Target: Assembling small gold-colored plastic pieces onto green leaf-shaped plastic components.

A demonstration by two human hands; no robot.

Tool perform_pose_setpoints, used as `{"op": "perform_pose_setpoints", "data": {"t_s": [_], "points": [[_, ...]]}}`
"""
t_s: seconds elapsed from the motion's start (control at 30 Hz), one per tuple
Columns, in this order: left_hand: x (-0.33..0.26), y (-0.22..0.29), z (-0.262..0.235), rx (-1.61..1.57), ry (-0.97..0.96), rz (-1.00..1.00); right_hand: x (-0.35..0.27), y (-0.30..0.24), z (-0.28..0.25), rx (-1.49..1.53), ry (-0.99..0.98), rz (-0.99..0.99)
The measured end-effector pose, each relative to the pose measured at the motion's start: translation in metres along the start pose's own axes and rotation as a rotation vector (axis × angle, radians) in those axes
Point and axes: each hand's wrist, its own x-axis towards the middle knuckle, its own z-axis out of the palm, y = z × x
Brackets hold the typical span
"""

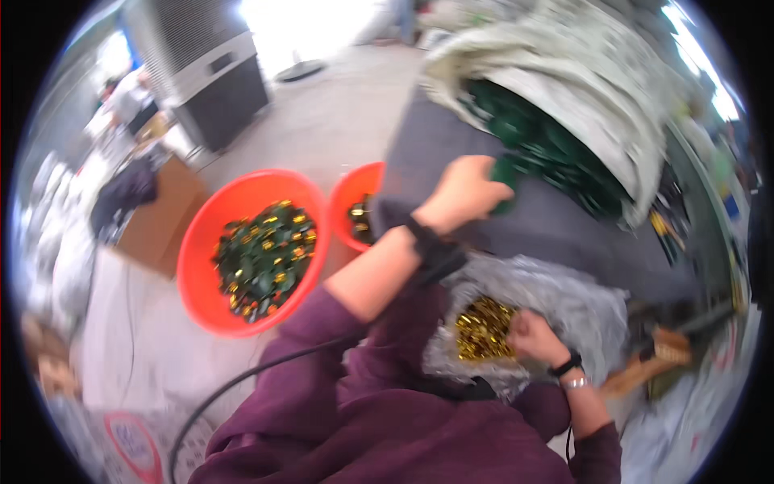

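A dark green piece [505, 173] sits at the mouth of a white sack [580, 89] of green pieces, the left hand [466, 192] closed around it; the right hand [534, 335], fingers curled shut, rests among gold pieces [480, 327] in a clear bag [564, 298], beside two red basins [201, 258]

Left hand [463, 194] reaching forward, right hand [534, 335] fisted low

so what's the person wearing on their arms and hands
Both hands are bare, the left hand and the right hand. Dark purple sleeves are pushed up the forearms. Each wrist has a black strap; the right also has a silvery band.
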Motion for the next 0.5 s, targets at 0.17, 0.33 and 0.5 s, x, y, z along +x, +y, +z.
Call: {"op": "perform_pose_setpoints", "data": {"t_s": [0.17, 0.33, 0.5], "points": [[-0.068, 0.001, 0.022, -0.15, -0.075, -0.027, -0.02, -0.085, -0.027, 0.901, 0.1, -0.032], [-0.118, -0.009, 0.063, -0.234, -0.119, 0.022, -0.025, -0.118, -0.014, 1.019, 0.234, -0.228], [-0.134, 0.004, 0.07, -0.078, -0.077, 0.141, -0.029, -0.126, 0.0, 0.885, 0.354, -0.322]]}}
